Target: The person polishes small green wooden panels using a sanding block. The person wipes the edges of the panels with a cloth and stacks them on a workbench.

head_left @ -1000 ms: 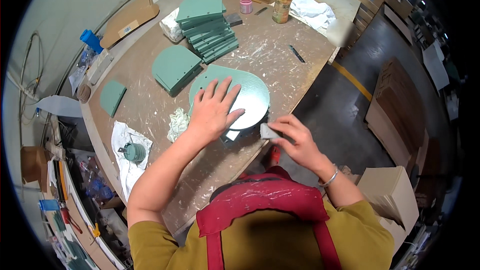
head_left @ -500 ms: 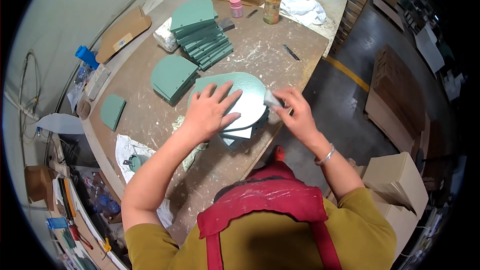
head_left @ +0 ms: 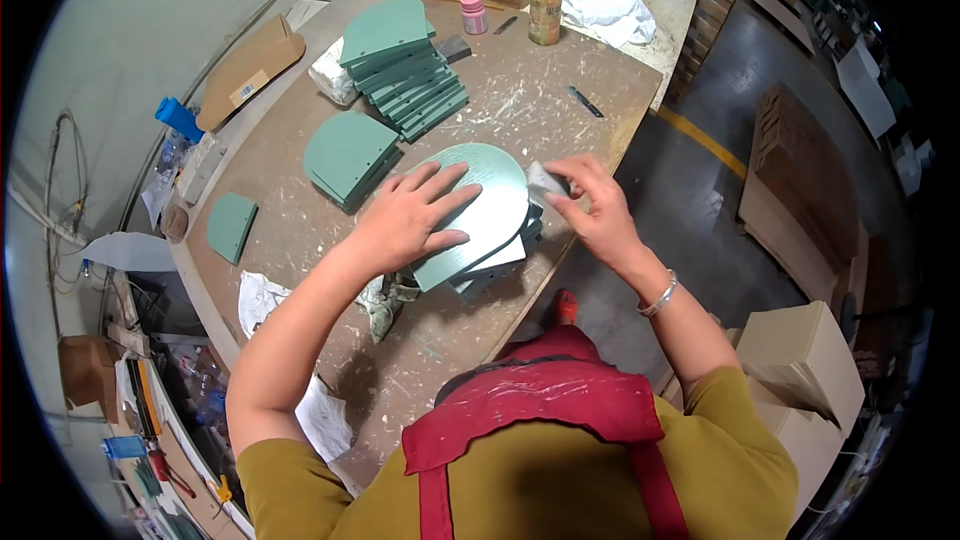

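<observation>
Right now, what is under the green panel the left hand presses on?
Under the green panel, more panels show at its lower right edge, a pale one and darker ones. The left hand and the panel cover the rest, so their number cannot be told.

Single head-worn fisheye view; looks steeply down from above the person's shoulders onto the table [head_left: 560, 90]; close range; edges curve toward the rim.

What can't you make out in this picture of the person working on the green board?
- Head view: the left hand covers part of the green board.
- The small grey piece in the right hand is half hidden by fingers; too small to identify.
- The stack under the board is mostly covered.
- The shelf clutter at lower left is blurred.
</observation>
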### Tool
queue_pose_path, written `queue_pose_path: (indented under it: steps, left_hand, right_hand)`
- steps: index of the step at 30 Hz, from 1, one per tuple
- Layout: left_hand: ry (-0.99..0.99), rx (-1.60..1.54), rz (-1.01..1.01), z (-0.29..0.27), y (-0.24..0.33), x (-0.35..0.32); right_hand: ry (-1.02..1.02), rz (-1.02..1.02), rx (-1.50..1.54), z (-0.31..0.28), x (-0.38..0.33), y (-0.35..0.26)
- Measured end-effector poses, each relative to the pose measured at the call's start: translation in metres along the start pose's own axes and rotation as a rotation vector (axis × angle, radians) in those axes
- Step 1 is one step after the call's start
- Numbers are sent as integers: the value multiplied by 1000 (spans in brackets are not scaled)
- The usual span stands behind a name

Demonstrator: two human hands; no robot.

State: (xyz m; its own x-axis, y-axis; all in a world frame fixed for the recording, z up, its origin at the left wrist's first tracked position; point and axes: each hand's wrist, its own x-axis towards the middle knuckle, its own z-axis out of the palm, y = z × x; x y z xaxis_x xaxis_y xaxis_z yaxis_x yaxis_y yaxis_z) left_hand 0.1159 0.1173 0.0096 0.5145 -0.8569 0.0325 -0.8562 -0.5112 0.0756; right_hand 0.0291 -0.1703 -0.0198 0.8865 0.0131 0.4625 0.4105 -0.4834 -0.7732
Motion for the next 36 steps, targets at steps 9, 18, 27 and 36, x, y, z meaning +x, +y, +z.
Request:
queue_pose_path:
  steps: [9, 18, 27, 36]
  left_hand:
    - [30, 90, -416, -4, 52, 15]
    - [81, -1, -95, -3, 25, 4]
    - [134, 113, -256, 8, 44, 13]
    - [173, 135, -339, 16, 50, 12]
  right_hand:
    - [-111, -66, -5, 1, -20, -18]
    - [-34, 94, 6, -3, 20, -5]
    - [-46, 29, -81, 14, 31, 5]
    - [-139, -1, -90, 9, -31, -32]
